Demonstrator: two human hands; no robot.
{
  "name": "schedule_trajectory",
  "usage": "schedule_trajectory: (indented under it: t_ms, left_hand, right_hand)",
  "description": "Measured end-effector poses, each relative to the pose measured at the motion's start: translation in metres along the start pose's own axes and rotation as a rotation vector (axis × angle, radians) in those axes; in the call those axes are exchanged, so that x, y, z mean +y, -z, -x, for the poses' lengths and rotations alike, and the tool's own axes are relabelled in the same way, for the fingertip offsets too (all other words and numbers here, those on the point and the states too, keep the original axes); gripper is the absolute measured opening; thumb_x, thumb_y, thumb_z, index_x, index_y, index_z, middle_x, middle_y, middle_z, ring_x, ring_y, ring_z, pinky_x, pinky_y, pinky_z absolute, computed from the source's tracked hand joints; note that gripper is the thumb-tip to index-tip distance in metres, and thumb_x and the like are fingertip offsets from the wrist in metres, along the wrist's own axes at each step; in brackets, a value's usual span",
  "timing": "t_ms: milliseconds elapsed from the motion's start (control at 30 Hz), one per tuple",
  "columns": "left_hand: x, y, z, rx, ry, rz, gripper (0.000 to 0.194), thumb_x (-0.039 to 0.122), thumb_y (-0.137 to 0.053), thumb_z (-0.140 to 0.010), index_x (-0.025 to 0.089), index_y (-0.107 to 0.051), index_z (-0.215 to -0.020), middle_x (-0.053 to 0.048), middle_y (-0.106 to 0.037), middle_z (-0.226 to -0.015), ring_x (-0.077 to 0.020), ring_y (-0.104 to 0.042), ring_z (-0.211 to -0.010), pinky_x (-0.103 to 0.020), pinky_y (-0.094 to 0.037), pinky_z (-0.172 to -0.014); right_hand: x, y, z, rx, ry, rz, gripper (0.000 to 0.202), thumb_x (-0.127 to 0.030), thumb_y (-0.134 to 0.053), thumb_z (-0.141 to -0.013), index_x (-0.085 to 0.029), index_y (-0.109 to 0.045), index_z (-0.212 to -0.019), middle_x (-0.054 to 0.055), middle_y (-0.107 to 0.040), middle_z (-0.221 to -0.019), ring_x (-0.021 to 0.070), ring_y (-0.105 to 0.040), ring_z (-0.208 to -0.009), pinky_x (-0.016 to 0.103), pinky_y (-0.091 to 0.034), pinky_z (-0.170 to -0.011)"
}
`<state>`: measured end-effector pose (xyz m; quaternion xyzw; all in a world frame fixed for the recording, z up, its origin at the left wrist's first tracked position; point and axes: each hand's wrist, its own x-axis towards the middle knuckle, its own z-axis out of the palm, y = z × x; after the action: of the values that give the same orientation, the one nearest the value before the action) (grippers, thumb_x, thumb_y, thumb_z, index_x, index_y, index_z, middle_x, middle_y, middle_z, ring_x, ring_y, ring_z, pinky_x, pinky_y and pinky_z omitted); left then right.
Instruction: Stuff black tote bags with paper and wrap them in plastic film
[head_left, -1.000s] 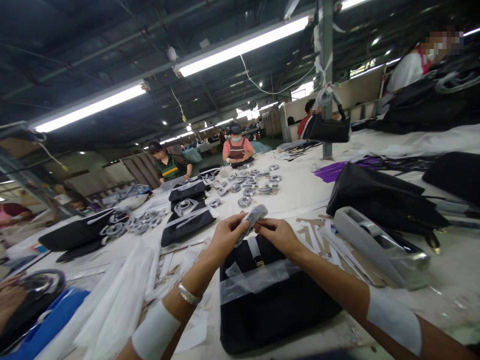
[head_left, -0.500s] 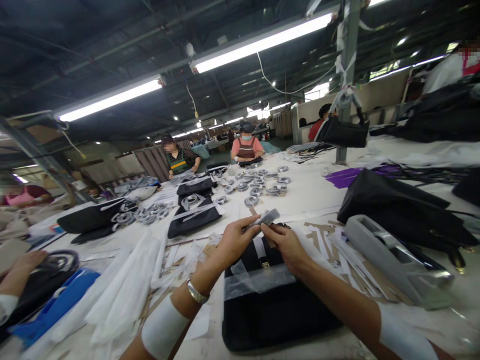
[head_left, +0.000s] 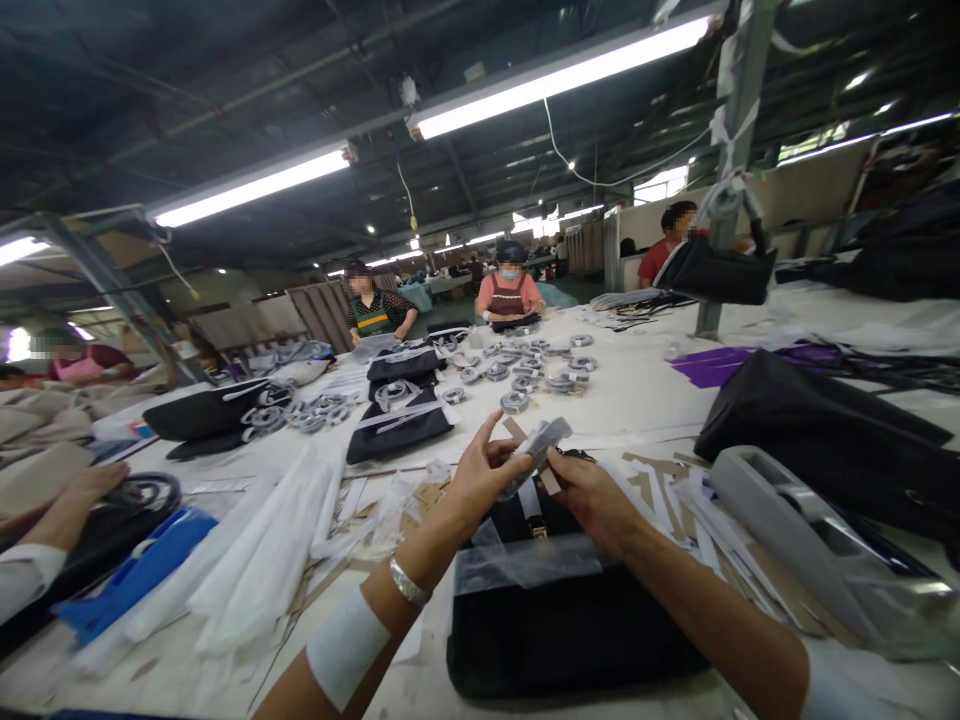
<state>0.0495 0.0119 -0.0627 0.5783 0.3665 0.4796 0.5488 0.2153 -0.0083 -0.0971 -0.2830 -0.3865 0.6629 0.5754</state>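
Above a black bag [head_left: 555,630], my left hand [head_left: 484,478] is closed by thumb and fingers on a small grey plastic-wrapped piece [head_left: 551,437], its index finger raised. My right hand [head_left: 596,495] pinches at the right side of this piece, where a brown card strip [head_left: 550,478] shows by the fingertips. Just what lies between the right fingertips is partly hidden. The bag lies flat, with a clear plastic sheet [head_left: 517,565] across its upper part and a gold-coloured clasp [head_left: 538,527] showing.
White and brown strips [head_left: 720,530] lie to the right beside a grey tape dispenser [head_left: 787,540]. Long white wrapping sheets [head_left: 255,560] and a blue tool [head_left: 139,570] are at left, near another person's hand [head_left: 94,485]. Coiled grey straps [head_left: 525,375] and black bags [head_left: 401,425] lie ahead.
The view has shifted slightly to the left. My left index finger has lifted off the grey piece, while both hands stay at it above the black bag.
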Motion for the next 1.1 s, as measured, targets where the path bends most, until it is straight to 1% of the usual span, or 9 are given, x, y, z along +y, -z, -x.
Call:
schedule_trajectory:
  t_ms: [100, 200, 333, 400, 500, 633, 833, 1000, 1100]
  left_hand:
    - [0.003, -0.003, 0.005, -0.046, -0.056, -0.002, 0.06, 0.035, -0.081, -0.075, 0.018, -0.06, -0.129, -0.01, -0.072, -0.113, -0.0239, -0.066, -0.105, -0.032, -0.049, -0.092]
    - [0.005, -0.007, 0.01, -0.007, -0.073, -0.033, 0.037, 0.036, -0.081, -0.073, 0.014, -0.072, -0.102, -0.01, -0.074, -0.103, -0.0233, -0.067, -0.096, -0.031, -0.05, -0.086]
    - [0.002, -0.012, 0.015, 0.105, -0.071, -0.023, 0.038, 0.035, -0.085, -0.067, 0.014, -0.072, -0.097, -0.008, -0.074, -0.096, -0.0215, -0.067, -0.091, -0.031, -0.05, -0.085]
    - [-0.001, -0.014, 0.017, 0.123, -0.096, -0.035, 0.037, 0.033, -0.085, -0.068, 0.015, -0.071, -0.097, -0.007, -0.073, -0.097, -0.0208, -0.067, -0.091, -0.031, -0.05, -0.086]
    - [-0.005, -0.018, 0.02, 0.141, -0.139, -0.063, 0.031, 0.031, -0.081, -0.073, 0.014, -0.07, -0.097, -0.007, -0.072, -0.097, -0.0193, -0.066, -0.091, -0.03, -0.049, -0.086]
    - [-0.011, -0.024, 0.024, 0.179, -0.183, -0.072, 0.027, 0.029, -0.077, -0.077, 0.014, -0.068, -0.096, -0.007, -0.072, -0.094, -0.0181, -0.066, -0.088, -0.029, -0.051, -0.083]
    - [-0.011, -0.023, 0.024, 0.168, -0.185, -0.165, 0.024, 0.028, -0.071, -0.081, 0.015, -0.07, -0.1, -0.008, -0.075, -0.097, -0.02, -0.069, -0.091, -0.03, -0.054, -0.084]
    - [-0.009, -0.024, 0.025, 0.283, -0.277, -0.379, 0.018, 0.024, -0.068, -0.083, 0.017, -0.075, -0.098, -0.007, -0.077, -0.096, -0.021, -0.072, -0.091, -0.031, -0.056, -0.086]
    - [-0.011, -0.027, 0.025, 0.314, -0.295, -0.39, 0.019, 0.024, -0.065, -0.085, 0.019, -0.076, -0.1, -0.006, -0.077, -0.099, -0.0202, -0.072, -0.093, -0.03, -0.056, -0.088]
  right_hand:
    - [-0.002, 0.003, 0.006, -0.034, -0.043, -0.093, 0.033, -0.046, -0.08, -0.074, -0.022, -0.078, -0.096, 0.005, -0.073, -0.104, 0.0203, -0.064, -0.098, 0.029, -0.052, -0.087]
    - [0.003, -0.001, 0.011, -0.064, 0.018, -0.028, 0.035, -0.038, -0.084, -0.071, -0.023, -0.077, -0.103, 0.005, -0.072, -0.112, 0.0222, -0.062, -0.109, 0.031, -0.047, -0.1]
    - [0.017, -0.01, 0.01, 0.032, 0.107, -0.012, 0.038, -0.037, -0.084, -0.072, -0.026, -0.076, -0.107, 0.003, -0.072, -0.113, 0.026, -0.061, -0.114, 0.04, -0.043, -0.107]
    - [0.026, -0.012, 0.008, 0.116, 0.139, -0.011, 0.035, -0.039, -0.084, -0.071, -0.026, -0.077, -0.103, 0.003, -0.073, -0.109, 0.0267, -0.062, -0.113, 0.041, -0.045, -0.104]
    - [0.036, -0.013, 0.006, 0.167, 0.2, 0.04, 0.035, -0.042, -0.079, -0.076, -0.025, -0.075, -0.107, 0.004, -0.073, -0.111, 0.0264, -0.064, -0.109, 0.041, -0.048, -0.101]
    - [0.042, -0.01, 0.004, 0.253, 0.294, 0.245, 0.036, -0.048, -0.07, -0.084, -0.023, -0.072, -0.11, 0.006, -0.072, -0.112, 0.0253, -0.066, -0.1, 0.04, -0.051, -0.093]
    - [0.039, -0.009, 0.003, 0.239, 0.281, 0.282, 0.036, -0.052, -0.069, -0.083, -0.023, -0.07, -0.104, 0.005, -0.072, -0.107, 0.0242, -0.065, -0.094, 0.035, -0.052, -0.083]
    - [0.038, -0.013, 0.005, 0.267, 0.264, 0.281, 0.037, -0.052, -0.072, -0.079, -0.021, -0.069, -0.101, 0.004, -0.072, -0.102, 0.0225, -0.064, -0.091, 0.031, -0.051, -0.077]
    - [0.041, -0.011, 0.003, 0.281, 0.273, 0.228, 0.033, -0.052, -0.07, -0.081, -0.022, -0.069, -0.095, 0.002, -0.071, -0.092, 0.0212, -0.063, -0.085, 0.03, -0.05, -0.074]
